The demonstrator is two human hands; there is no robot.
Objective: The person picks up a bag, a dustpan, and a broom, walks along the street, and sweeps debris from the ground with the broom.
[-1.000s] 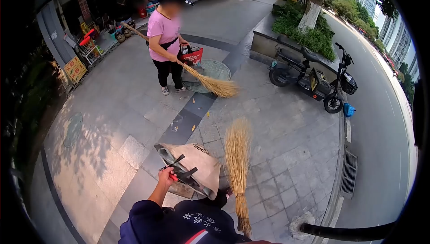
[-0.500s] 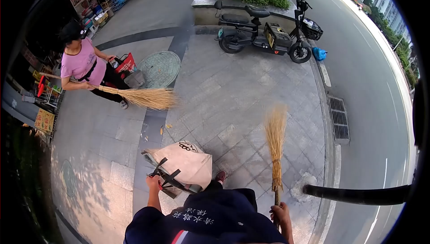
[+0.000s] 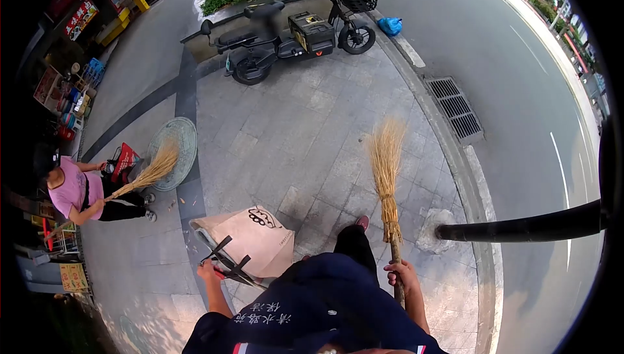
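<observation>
My right hand (image 3: 404,277) is closed round the wooden handle of a straw broom (image 3: 383,159). Its bristles point forward over the paving, their tips blurred; whether they touch the ground I cannot tell. On the other side, my left hand (image 3: 209,269) is closed at the dark straps of a beige tote bag (image 3: 260,240) with a black drawing on its side. Something small and red shows beside those fingers. The bag hangs tilted in front of my left leg, and its inside is hidden.
A black electric scooter (image 3: 279,45) stands by a planter (image 3: 224,26). To the left, a person in a pink shirt (image 3: 68,188) holds another straw broom (image 3: 153,165) near a round manhole cover (image 3: 185,159). Along the kerb are a drain grate (image 3: 455,107), a blue bag (image 3: 390,26) and a black pole (image 3: 520,223).
My view has turned right and moved forward, so the scooter appears further left. The other person's broom has swung toward the manhole cover. Both my hands keep their hold.
</observation>
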